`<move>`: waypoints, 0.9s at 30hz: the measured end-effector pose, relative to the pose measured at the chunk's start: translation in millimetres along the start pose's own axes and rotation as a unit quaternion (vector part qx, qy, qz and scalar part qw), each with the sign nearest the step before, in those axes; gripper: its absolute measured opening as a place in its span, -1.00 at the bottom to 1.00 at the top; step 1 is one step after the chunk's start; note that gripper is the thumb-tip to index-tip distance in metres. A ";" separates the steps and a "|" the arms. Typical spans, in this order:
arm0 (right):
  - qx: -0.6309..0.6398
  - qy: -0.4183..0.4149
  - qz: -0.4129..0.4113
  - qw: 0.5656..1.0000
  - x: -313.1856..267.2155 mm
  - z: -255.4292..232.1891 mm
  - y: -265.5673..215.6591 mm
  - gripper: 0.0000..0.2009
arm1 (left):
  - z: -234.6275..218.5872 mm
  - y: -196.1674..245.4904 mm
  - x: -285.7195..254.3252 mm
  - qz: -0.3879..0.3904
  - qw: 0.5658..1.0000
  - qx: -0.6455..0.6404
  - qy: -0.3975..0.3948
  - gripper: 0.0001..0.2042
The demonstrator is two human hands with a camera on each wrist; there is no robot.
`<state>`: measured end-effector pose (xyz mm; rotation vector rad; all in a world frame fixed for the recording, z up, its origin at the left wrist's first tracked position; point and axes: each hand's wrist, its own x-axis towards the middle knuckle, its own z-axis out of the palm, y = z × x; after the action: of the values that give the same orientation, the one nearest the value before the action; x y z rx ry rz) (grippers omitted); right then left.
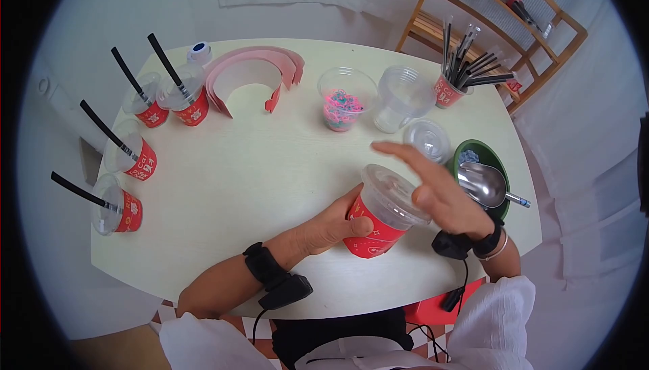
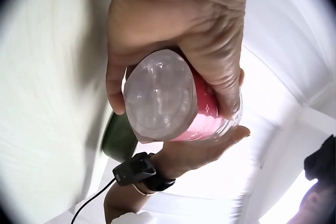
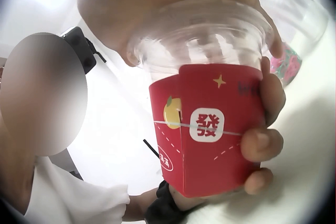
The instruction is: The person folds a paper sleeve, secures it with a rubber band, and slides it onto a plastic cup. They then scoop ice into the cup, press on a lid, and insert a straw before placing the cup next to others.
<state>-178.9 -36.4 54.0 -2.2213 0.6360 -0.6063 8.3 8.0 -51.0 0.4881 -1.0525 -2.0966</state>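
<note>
A clear plastic cup in a red paper sleeve [image 1: 375,231] is in my left hand [image 1: 324,228], its fingers and thumb wrapped round the sleeve. The cup leans, and the left wrist view shows its clear bottom [image 2: 160,95]. A clear lid [image 1: 393,191] covers its mouth. My right hand [image 1: 446,194] lies across the top of the lid, fingers stretched out rather than curled round it. In the right wrist view the sleeve [image 3: 223,155] bears a white square with a character, a yellow fruit and a thin pale line across it.
Several lidded red-sleeved cups [image 1: 138,211] with black straws stand at the left. Pink curved paper sleeves [image 1: 220,76], a tub of coloured bands [image 1: 343,110], stacked clear cups [image 1: 405,93], lids [image 1: 427,140] and a straw cup [image 1: 447,93] stand behind. A green bowl [image 1: 466,148] holds a metal scoop [image 1: 483,184].
</note>
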 end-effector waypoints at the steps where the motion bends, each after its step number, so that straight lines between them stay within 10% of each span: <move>1: -0.038 0.075 0.030 0.996 4.9 -13.0 4.7 -0.47 | -2.6 -0.6 0.1 0.001 1.000 -0.018 -0.001 0.09; 4: -0.273 0.316 0.088 0.904 29.2 -72.9 34.3 -0.64 | -2.5 1.5 2.4 0.029 0.999 0.001 0.018 0.11; 9: -0.469 0.251 0.298 0.793 39.3 -148.1 91.8 -0.54 | 0.8 3.2 2.0 0.029 0.999 0.033 0.025 0.11; 12: -0.407 0.255 0.341 0.808 45.9 -149.7 93.4 -0.56 | 3.0 5.6 1.6 0.038 0.998 0.047 0.030 0.11; 20: -0.323 0.541 -0.048 0.775 36.4 -140.4 43.1 -0.83 | 1.2 0.9 1.2 0.141 0.969 0.179 0.094 0.05; 23: -0.060 0.537 -0.238 0.807 8.8 -95.2 -18.7 -0.68 | -1.2 -5.3 3.2 0.187 0.929 0.299 0.110 0.05; 27: 0.011 0.495 -0.240 0.835 -8.7 -43.1 -37.6 -0.58 | 3.1 -0.8 -0.2 0.181 0.919 0.332 0.115 0.06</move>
<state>-201.5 -30.7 107.0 -1.9116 0.5159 -2.0739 6.2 10.2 -49.8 0.7720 -1.5675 -1.2896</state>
